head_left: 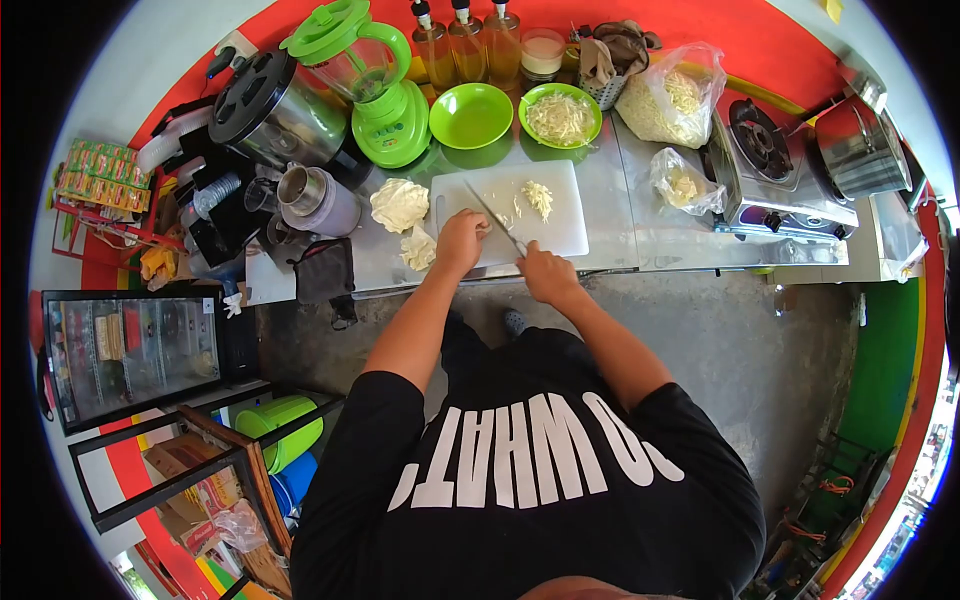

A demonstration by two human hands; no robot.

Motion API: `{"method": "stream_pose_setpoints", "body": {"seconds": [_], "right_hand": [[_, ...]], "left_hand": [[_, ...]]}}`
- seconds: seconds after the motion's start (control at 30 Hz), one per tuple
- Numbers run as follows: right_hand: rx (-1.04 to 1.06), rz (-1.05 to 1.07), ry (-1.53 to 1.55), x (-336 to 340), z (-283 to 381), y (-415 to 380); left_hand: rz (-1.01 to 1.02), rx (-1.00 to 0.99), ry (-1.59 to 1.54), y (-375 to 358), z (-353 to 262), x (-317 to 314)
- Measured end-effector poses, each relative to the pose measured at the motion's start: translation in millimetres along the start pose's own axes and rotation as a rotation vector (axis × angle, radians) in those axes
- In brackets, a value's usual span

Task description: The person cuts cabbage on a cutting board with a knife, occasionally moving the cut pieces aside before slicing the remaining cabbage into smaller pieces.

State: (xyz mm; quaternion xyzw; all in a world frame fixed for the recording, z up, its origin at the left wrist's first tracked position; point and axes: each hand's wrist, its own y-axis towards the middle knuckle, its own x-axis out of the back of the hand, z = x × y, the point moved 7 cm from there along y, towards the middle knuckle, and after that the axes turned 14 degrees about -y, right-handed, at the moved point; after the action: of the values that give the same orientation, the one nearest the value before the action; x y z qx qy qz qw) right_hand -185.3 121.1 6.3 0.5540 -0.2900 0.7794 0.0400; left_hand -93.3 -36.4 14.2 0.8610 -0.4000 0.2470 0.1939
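My right hand (547, 274) is closed round the handle of a knife (491, 212), whose blade points up and left across a white cutting board (567, 225). Beside the blade, at the board's lower left, my left hand (463, 241) has its fingers curled; whatever they hold is hidden. A small heap of pale shredded cabbage (538, 200) lies right of the blade, with a few loose shreds near it. Left of the board sit a large pale piece of cabbage (399, 205) and some leaves (418, 248).
Behind the board stand a green bowl (471, 115), a bowl of bean sprouts (560, 116), a green blender (388, 120) and several pump bottles (468, 45). To the right are filled plastic bags (670, 100) and a gas stove (780, 170) with a pot (862, 145).
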Motion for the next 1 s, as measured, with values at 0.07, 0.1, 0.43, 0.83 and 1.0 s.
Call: {"method": "stream_pose_setpoints", "body": {"seconds": [0.07,0.1,0.43,0.83,1.0], "right_hand": [[-0.072,0.015,0.012,-0.2,-18.5,-8.5],[-0.066,0.023,0.006,-0.3,-23.8,-11.6],[0.014,-0.205,0.120,30.7,-9.5,-22.8],[-0.015,-0.094,-0.121,-1.8,12.7,-14.0],[0.034,-0.142,-0.074,-5.7,1.9,12.4]], "left_hand": [[0.009,0.010,-0.073,-3.2,3.0,-1.5],[0.004,0.019,-0.077,-4.3,1.0,-0.5],[0.177,-0.058,0.136,8.8,-14.3,-7.4],[0.148,-0.093,0.008,9.2,-8.2,-2.5],[0.143,-0.047,-0.065,9.0,-5.5,-1.3]]}}
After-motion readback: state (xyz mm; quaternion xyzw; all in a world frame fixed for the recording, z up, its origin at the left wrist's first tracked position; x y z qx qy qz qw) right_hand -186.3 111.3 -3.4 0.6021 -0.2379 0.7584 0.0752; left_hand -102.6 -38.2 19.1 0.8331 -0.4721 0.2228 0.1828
